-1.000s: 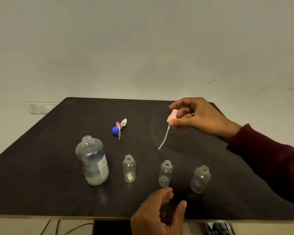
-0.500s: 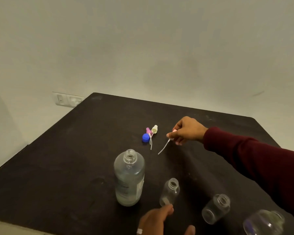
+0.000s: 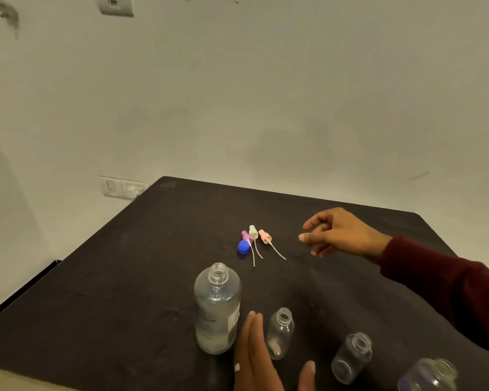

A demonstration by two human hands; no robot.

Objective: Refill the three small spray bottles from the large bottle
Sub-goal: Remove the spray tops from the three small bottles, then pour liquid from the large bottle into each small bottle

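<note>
Risk: the left hand [image 3: 261, 354], fingers straight and holding nothing, sits between the uncapped large bottle [image 3: 217, 309] and the nearest small bottle [image 3: 280, 333]; a careless sweep could tip either. Right hand [image 3: 338, 234] hovers loosely curled, empty, well beyond the large bottle, just right of the pink spray head [image 3: 265, 236]. Two more small bottles [image 3: 352, 356] stand right of the large bottle on the surface [image 3: 124, 292].

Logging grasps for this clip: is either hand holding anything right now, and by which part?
Nothing is held. The right hand hangs open beside the pink spray cap lying on the table; the left hand, fingers straight, is between the large bottle and the nearest small bottle.
</note>
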